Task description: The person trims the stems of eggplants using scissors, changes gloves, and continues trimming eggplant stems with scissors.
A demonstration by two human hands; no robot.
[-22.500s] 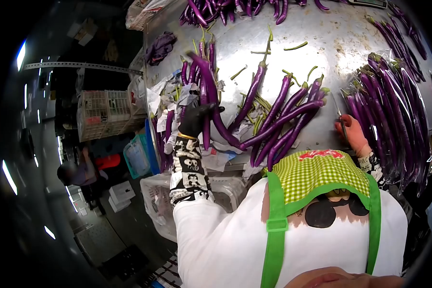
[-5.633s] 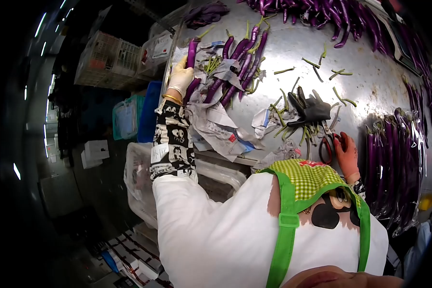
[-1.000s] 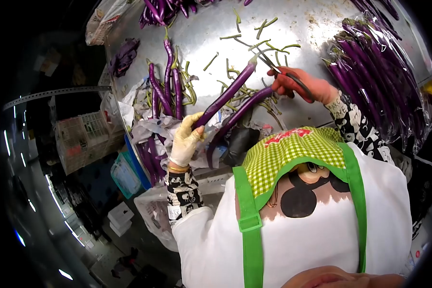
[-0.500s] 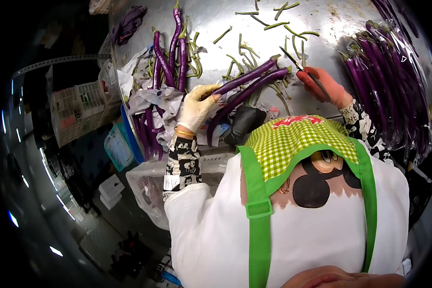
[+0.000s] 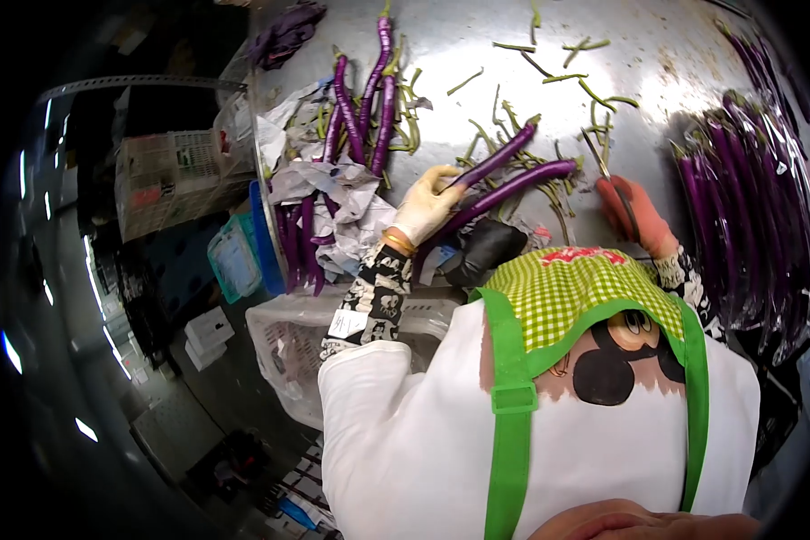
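Note:
My left hand [image 5: 426, 203], in a pale glove, is closed round a long purple eggplant [image 5: 497, 160], whose stem end points up and to the right. Just below it lies a second long eggplant [image 5: 516, 188], its lower end passing beneath my left wrist. In a reddish glove, my right hand [image 5: 636, 216] grips a pair of scissors [image 5: 595, 153] with the blades pointing up and left, apart from both eggplants. Cut green stems [image 5: 549, 193] are strewn under and around the stem ends. More eggplants [image 5: 370, 99] lie left of my left hand, partly on crumpled paper [image 5: 333, 184].
Bagged eggplants [image 5: 747, 207] in clear plastic lie at the right of the metal table [image 5: 666, 54]. A dark bundle [image 5: 484, 252] sits near the front edge. Below that edge stands a lined plastic crate [image 5: 283, 337]. A purple cloth [image 5: 288, 34] lies at the far left corner.
The camera view has turned, so the whole scene sits further right and lower. The held eggplant's stem end is slightly farther from the scissors. Both hands keep their grip.

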